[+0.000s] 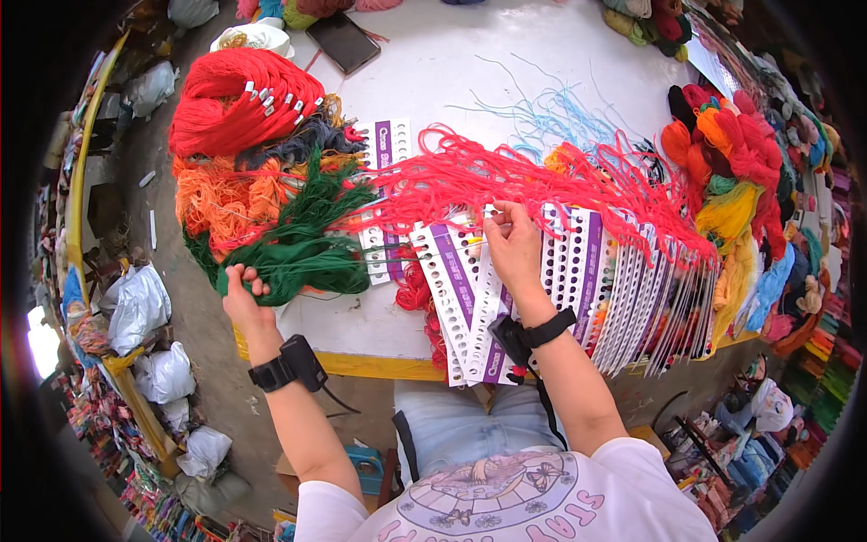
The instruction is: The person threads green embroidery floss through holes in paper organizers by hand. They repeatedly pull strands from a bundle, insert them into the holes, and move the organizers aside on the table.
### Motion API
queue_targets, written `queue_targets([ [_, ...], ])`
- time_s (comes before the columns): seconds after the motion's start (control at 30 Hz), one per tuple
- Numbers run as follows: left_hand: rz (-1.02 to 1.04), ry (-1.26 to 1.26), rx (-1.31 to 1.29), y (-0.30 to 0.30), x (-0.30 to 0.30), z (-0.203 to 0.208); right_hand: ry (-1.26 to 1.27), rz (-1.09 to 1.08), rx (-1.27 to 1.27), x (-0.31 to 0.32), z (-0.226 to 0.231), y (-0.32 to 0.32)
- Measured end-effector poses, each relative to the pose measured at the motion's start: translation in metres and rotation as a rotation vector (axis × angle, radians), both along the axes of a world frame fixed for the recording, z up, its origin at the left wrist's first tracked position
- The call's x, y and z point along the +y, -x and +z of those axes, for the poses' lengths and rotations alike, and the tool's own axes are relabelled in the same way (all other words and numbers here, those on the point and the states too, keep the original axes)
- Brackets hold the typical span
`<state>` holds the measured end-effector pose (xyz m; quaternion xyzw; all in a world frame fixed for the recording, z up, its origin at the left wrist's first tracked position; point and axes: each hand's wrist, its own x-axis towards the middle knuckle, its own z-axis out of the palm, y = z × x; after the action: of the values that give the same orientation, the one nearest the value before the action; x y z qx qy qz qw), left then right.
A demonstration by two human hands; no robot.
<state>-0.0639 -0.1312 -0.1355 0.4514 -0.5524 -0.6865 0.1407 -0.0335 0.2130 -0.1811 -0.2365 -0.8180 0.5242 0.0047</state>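
Nearest is the wearer's white shirt, with pale blue jeans beyond it under the yellow edge of the table. Both wrists wear black straps, each carrying a small black device. The left hand has its fingers curled around the near left end of the green thread, which lies loosely bunched on the table's left side. The right hand is narrowed, thumb and fingertips at the upper end of the white punched cards (whether they pinch card or strand, I can't tell). Those cards overhang the near edge, fanned into a long row toward the right. Orange thread lies just beyond the green, and loose coral-red strands spread across the cards' tops. Farther off come a red skein with small white tags, scattered light blue strands and, near the far side, a dark phone.
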Motion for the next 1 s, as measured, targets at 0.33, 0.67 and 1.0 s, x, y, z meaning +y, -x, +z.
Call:
queue_targets([
  [0.33,-0.360,-0.789,0.504,-0.006,-0.016,0.043,-0.493,0.534,0.035,-0.018,0.034,-0.007],
  [0.67,-1.095,0.127,-0.295,-0.029,-0.027,0.077,-0.238,0.412,-0.045,0.001,0.019,0.015],
  [1.0,-0.544,-0.732,0.576,-0.055,-0.109,0.041,-0.198,0.353,-0.144,0.028,0.006,0.031],
])
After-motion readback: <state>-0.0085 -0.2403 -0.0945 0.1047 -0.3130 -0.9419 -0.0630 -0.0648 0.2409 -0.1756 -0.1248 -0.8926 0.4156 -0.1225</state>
